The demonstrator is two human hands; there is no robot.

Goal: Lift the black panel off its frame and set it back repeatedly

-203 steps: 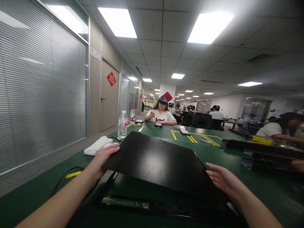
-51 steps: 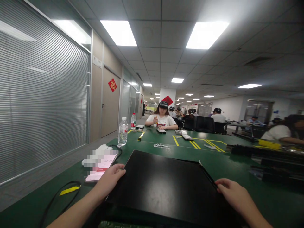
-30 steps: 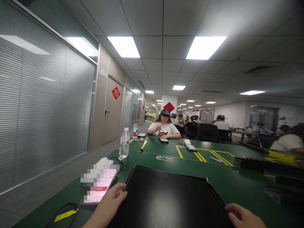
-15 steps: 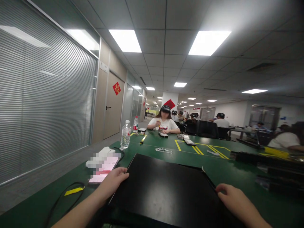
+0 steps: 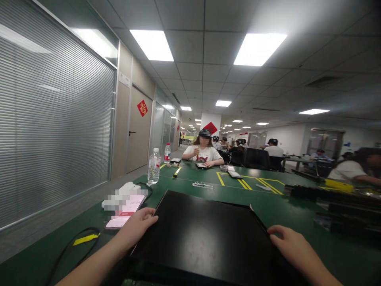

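Head view, black panel (image 5: 205, 234), left hand (image 5: 141, 224) and right hand (image 5: 286, 241) at opposite edges (both gripping)

The single camera is worn on the person's head, and it looks from above the near side of the counter (image 5: 285, 210), forward into the room. Its field is very wide: the ceiling (image 5: 190, 75) fills much of the upper part, and the blinds (image 5: 59, 119) run along the left. The black panel (image 5: 202, 234) is nearest, low in the view; the co-worker (image 5: 205, 154) opposite appears well farther, near the centre.
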